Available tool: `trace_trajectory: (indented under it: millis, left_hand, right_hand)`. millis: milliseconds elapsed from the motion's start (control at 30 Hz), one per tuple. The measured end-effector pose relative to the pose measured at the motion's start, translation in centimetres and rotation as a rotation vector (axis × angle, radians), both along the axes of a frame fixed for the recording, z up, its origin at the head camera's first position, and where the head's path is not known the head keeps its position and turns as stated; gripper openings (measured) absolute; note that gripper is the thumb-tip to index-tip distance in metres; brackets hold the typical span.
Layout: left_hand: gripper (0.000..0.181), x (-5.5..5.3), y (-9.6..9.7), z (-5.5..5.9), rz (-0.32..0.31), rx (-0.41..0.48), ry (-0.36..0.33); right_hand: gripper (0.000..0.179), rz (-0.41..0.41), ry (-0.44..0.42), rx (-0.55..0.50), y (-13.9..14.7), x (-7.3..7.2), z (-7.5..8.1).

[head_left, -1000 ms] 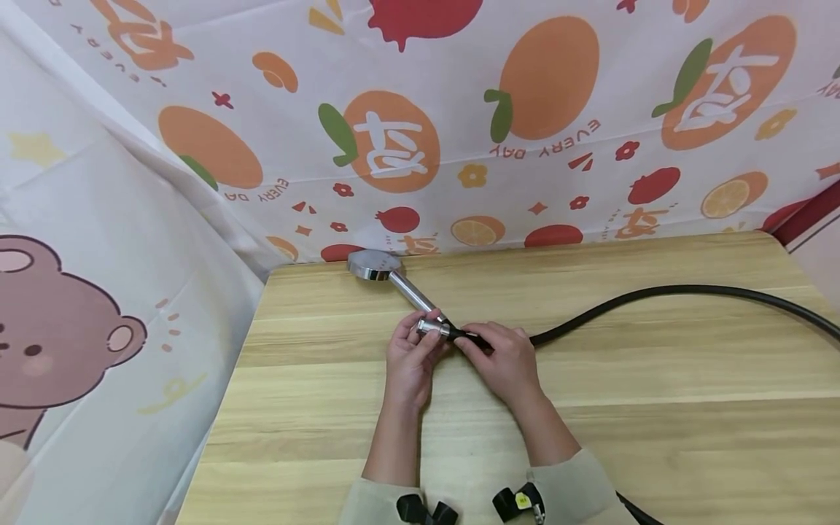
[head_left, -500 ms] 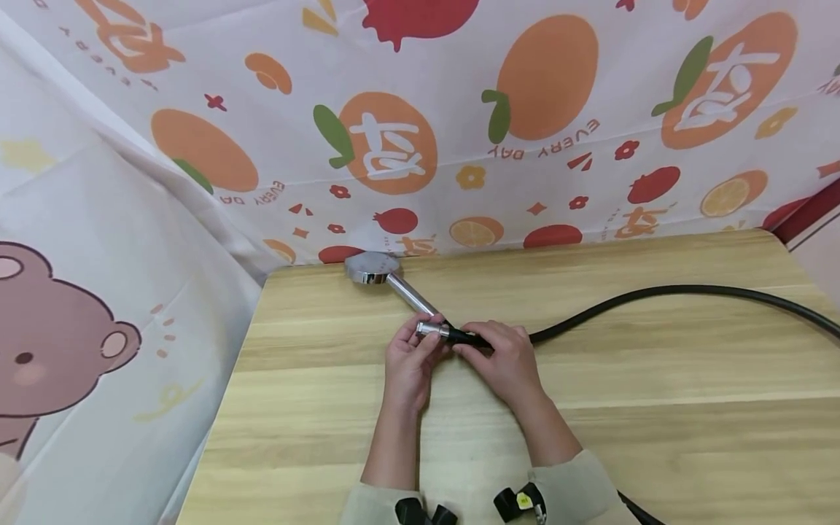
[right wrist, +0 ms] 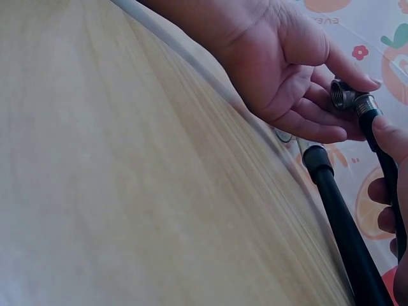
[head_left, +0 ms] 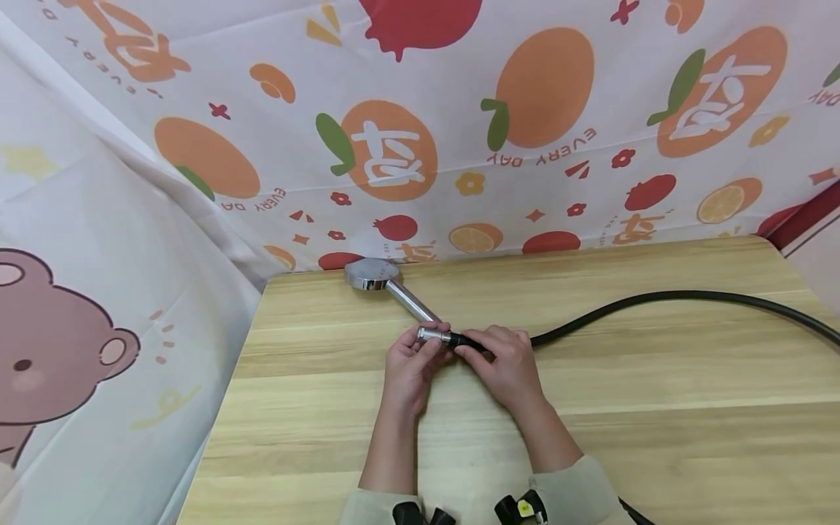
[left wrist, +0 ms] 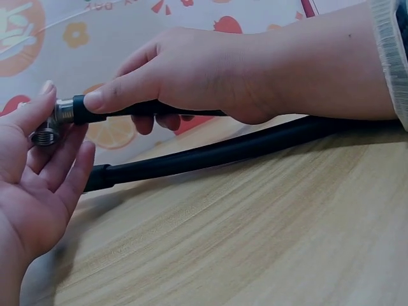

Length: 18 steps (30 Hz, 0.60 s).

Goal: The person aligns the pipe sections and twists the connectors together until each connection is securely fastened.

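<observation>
A metal elbow fitting [head_left: 429,335] sits between the thumb and fingers of the left hand [head_left: 408,372], which pinches it, its threaded mouth visible in both wrist views. Directly to the right, touching the fitting, is the black hose end [left wrist: 86,109]; the right hand [head_left: 507,364] clamps it, thumb close behind the metal and fingers curled around. Both wrist views show a second black hose length [left wrist: 210,155] lower down, joined at a collar to a metal tube. Beyond the left hand, the chrome shower head [head_left: 372,274] rests near the back edge of the counter [head_left: 295,437], its handle slanting toward the hands. Fruit-printed fabric [head_left: 459,87] hangs behind.
</observation>
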<state>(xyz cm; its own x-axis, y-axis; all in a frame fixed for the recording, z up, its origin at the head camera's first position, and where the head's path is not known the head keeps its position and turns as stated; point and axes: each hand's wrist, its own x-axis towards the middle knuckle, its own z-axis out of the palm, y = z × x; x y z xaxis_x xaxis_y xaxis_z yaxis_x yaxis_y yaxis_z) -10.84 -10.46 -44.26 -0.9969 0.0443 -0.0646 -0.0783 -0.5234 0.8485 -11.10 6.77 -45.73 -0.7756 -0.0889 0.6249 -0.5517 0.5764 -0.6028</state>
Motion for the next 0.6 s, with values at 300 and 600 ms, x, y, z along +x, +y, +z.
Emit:
trace_trajectory:
  millis: [300, 600]
  left_hand:
    - [0.043, -0.22, 0.18, -0.49, -0.080, -0.049, 0.050]
    - [0.057, -0.28, -0.45, -0.55, -0.215, -0.043, 0.095]
  right_hand:
    - [0.025, -0.013, 0.006, -0.026, 0.47, -0.29, -0.07]
    - [0.028, -0.023, 0.004, 0.007, 0.53, -0.37, -0.32]
